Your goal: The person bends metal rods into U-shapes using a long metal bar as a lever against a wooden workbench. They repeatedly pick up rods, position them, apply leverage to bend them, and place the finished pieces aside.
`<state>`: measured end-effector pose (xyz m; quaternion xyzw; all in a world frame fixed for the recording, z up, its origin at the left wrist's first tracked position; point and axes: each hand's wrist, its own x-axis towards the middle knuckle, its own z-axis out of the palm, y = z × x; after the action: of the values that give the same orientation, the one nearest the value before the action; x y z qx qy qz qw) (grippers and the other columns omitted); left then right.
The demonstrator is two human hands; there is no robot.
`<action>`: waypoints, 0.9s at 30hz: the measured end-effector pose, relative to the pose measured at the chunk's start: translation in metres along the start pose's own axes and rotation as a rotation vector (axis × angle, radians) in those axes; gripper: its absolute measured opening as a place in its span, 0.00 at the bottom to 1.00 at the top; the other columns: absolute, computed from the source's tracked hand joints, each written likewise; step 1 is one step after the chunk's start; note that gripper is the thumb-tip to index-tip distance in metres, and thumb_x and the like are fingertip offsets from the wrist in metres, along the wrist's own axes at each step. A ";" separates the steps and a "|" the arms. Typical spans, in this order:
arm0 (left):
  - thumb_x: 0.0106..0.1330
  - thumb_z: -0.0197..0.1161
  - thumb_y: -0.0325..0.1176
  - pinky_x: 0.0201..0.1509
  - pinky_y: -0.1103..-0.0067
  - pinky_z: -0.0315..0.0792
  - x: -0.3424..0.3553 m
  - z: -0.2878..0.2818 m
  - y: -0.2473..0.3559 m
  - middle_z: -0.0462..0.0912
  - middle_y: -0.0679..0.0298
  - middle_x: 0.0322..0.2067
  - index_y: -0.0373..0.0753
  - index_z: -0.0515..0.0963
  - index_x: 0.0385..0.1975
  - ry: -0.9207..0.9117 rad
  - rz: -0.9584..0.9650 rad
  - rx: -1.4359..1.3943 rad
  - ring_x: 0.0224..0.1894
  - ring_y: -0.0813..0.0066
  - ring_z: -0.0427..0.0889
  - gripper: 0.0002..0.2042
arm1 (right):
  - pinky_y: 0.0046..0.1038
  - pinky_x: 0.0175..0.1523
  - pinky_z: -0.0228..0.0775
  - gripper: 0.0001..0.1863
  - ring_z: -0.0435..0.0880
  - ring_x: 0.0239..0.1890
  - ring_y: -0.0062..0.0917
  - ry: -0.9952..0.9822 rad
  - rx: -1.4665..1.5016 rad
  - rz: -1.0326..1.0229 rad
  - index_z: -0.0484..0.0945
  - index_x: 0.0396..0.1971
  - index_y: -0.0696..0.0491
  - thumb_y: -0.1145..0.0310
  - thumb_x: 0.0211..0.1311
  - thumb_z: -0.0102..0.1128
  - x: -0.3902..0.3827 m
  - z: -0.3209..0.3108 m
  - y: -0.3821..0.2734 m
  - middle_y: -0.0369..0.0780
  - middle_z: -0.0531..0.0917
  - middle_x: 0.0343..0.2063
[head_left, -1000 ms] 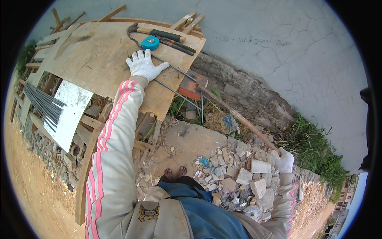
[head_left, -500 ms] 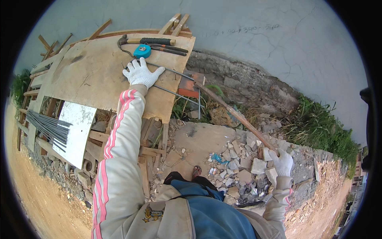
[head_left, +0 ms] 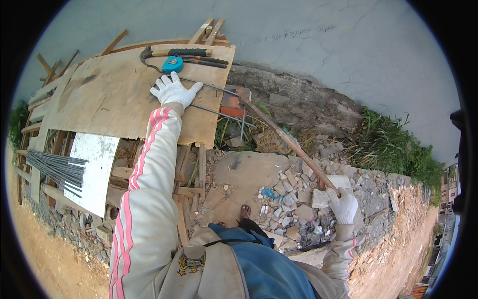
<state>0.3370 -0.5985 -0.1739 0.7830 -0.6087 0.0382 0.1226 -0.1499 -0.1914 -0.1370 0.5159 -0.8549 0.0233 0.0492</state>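
My left hand (head_left: pixel 174 89), in a white glove, lies flat with fingers spread on a plywood bench top (head_left: pixel 104 99), pressing on a thin steel rod (head_left: pixel 219 114) that juts off the board's right edge. My right hand (head_left: pixel 343 204), also gloved, grips the lower end of a long rusty pipe (head_left: pixel 289 142). The pipe slants up to the rod's end beside the board. A hammer (head_left: pixel 174 52), a blue tape measure (head_left: pixel 173 64) and pliers (head_left: pixel 209 62) lie along the board's far edge, just beyond my left hand.
A bundle of thin steel rods (head_left: pixel 55 169) lies on a white panel (head_left: pixel 94 169) at the bench's left. Broken rubble (head_left: pixel 289 194) covers the ground near my foot (head_left: pixel 245 212). A grey wall (head_left: pixel 323 45) stands behind, with grass (head_left: pixel 393 144) at the right.
The view has tilted, so the bench sits lower in the picture. My left hand stays on the rod and my right hand keeps its grip on the pipe.
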 end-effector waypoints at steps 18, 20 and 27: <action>0.60 0.58 0.81 0.79 0.41 0.44 -0.002 -0.006 -0.001 0.64 0.44 0.77 0.43 0.63 0.80 -0.046 0.012 -0.030 0.81 0.43 0.57 0.56 | 0.46 0.34 0.73 0.30 0.84 0.27 0.50 0.011 -0.029 -0.097 0.81 0.23 0.53 0.37 0.63 0.70 0.040 -0.057 0.010 0.48 0.80 0.19; 0.60 0.58 0.81 0.79 0.41 0.44 -0.002 -0.005 -0.002 0.64 0.44 0.76 0.43 0.63 0.79 -0.025 0.014 -0.027 0.80 0.43 0.58 0.56 | 0.46 0.33 0.73 0.30 0.83 0.26 0.51 0.073 -0.020 -0.128 0.80 0.21 0.53 0.37 0.63 0.70 0.035 -0.058 0.005 0.49 0.79 0.17; 0.60 0.57 0.82 0.79 0.44 0.47 -0.001 -0.003 -0.001 0.64 0.46 0.77 0.42 0.63 0.79 -0.024 0.005 -0.016 0.80 0.44 0.58 0.56 | 0.48 0.35 0.76 0.27 0.85 0.27 0.51 0.045 -0.023 -0.023 0.86 0.28 0.51 0.38 0.63 0.70 -0.006 -0.046 -0.013 0.49 0.82 0.20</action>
<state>0.3382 -0.5966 -0.1716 0.7809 -0.6124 0.0243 0.1212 -0.1326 -0.1882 -0.0918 0.5244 -0.8478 0.0245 0.0745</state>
